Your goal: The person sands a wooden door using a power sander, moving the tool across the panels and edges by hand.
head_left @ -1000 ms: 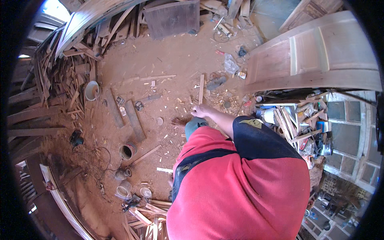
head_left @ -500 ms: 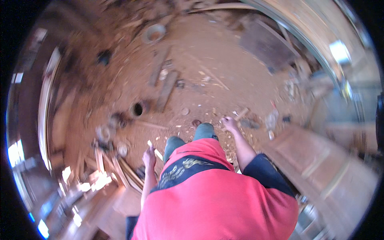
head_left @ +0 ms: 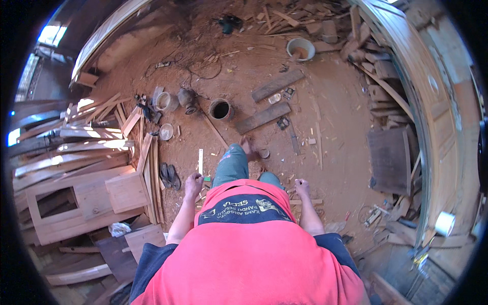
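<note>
My left hand (head_left: 193, 184) is low at my left side, its fingers closed. A narrow pale strip (head_left: 200, 161) rises from its fingertips and looks held in it; its exact kind does not show. Beside these fingers is a small green piece (head_left: 207, 179). My right hand (head_left: 302, 188) hangs at my right side with curled fingers; whether anything is inside them is hidden. Just behind its wrist, a short wooden stick (head_left: 309, 202) lies on the floor. Between the hands are my legs in green trousers (head_left: 231, 165), one foot ahead of the other.
Ahead stand a round dark-mouthed pot (head_left: 221, 109) and a pale bucket (head_left: 301, 50). Two dark planks (head_left: 262, 118) lie on the dirt floor among wood scraps. Stacked boards (head_left: 76, 198) and sandals (head_left: 170, 176) are left. A dark panel (head_left: 389, 161) and carved wooden door (head_left: 432, 86) stand right.
My view has turned left, so the pot, bucket and planks now sit further right. A different leg is forward. Both hands remain low at my sides, the left still with the pale strip.
</note>
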A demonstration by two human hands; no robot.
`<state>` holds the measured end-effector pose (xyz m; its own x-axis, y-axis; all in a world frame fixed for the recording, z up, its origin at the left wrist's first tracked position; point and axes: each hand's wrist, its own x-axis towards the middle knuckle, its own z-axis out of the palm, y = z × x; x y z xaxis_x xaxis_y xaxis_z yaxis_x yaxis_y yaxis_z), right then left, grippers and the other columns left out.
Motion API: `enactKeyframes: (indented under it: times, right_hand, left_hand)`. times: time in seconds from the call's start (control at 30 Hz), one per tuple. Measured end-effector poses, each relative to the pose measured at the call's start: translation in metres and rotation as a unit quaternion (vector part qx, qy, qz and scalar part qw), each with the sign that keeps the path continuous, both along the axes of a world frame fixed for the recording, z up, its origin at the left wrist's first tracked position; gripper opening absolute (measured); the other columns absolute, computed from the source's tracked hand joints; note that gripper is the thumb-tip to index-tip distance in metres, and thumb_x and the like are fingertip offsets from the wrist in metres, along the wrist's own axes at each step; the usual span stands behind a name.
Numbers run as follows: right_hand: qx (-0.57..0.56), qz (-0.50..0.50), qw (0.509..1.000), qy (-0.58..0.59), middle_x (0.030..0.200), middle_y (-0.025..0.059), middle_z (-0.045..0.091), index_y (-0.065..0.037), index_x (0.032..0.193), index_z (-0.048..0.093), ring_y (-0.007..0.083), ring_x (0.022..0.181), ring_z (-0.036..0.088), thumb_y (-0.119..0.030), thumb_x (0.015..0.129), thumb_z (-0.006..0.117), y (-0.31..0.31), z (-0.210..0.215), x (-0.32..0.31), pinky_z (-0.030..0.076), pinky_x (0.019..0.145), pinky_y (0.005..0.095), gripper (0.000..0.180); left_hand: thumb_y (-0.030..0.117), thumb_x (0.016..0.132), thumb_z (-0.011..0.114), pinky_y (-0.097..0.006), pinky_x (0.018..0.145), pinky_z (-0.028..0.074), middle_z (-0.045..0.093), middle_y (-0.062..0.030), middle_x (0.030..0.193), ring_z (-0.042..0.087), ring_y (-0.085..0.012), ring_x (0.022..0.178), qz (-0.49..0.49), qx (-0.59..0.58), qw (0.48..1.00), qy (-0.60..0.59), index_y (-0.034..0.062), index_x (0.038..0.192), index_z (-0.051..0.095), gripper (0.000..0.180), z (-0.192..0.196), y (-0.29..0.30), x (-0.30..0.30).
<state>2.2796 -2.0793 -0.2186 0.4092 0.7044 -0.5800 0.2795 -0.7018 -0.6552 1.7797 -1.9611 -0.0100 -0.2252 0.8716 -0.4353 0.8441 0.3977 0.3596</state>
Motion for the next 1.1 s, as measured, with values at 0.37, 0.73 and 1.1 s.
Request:
enactKeyframes:
  times: [0.37, 0.73, 1.1]
  right_hand:
    - [0.101, 0.128, 0.986, -0.027, 0.066, 0.0064, 0.065, 0.000, 0.086, 0.068, 0.0143, 0.057, 0.062, -0.027, 0.093, 0.061, 0.285, 0.040, 0.011, 0.050, 0.054, 0.0307, 0.029]
    - [0.138, 0.126, 0.978, -0.097, 0.069, 0.0087, 0.064, -0.001, 0.083, 0.068, 0.0154, 0.056, 0.061, -0.028, 0.092, 0.060, 0.570, 0.088, 0.043, 0.050, 0.053, 0.0347, 0.029]
    - [0.042, 0.298, 0.947, -0.112, 0.086, 0.0204, 0.069, -0.002, 0.093, 0.071, 0.0332, 0.082, 0.069, -0.031, 0.089, 0.063, 0.753, 0.129, -0.046, 0.054, 0.076, 0.0415, 0.030]
  left_hand:
    - [0.044, 0.083, 0.066, -0.041, 0.093, 0.050, 0.070, -0.0204, 0.105, 0.068, -0.0305, 0.104, 0.049, -0.236, 0.966, -0.098, 0.0074, 0.108, 0.073, 0.044, -0.132, 0.090, -0.009]
    - [0.028, 0.092, 0.063, -0.037, 0.085, 0.053, 0.072, -0.0186, 0.100, 0.070, -0.0271, 0.097, 0.070, 0.067, 0.969, -0.226, 0.0013, 0.112, 0.067, 0.034, 0.000, 0.513, 0.024]
    - [0.023, 0.091, 0.065, -0.035, 0.076, 0.053, 0.072, -0.0120, 0.087, 0.066, -0.0180, 0.080, 0.178, 0.036, 0.949, -0.259, -0.0001, 0.100, 0.070, 0.026, -0.057, 0.607, -0.026]
